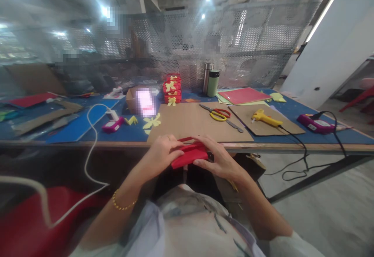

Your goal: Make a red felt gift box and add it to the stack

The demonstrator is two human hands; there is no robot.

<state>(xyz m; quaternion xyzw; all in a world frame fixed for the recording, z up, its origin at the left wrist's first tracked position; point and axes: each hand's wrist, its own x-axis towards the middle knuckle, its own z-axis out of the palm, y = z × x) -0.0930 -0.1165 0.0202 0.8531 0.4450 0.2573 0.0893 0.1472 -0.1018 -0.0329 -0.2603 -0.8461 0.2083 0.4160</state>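
Left hand [161, 152] | fingers closed on red box [189, 155] | right hand [219, 159] grips its other end | above table edge [117, 144]

Red box [189, 156]: you see matt paper card.
Cardboard sheet [187, 122]: your plain, dull brown board.
Flask [207, 78]: your shiny metal.
Scissors [220, 116]: your glossy plastic handles.

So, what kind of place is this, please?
Probably a craft or packaging workshop. The left hand and right hand hold a red box at a long worktable bearing scissors, a yellow glue gun and a stack of finished red boxes.
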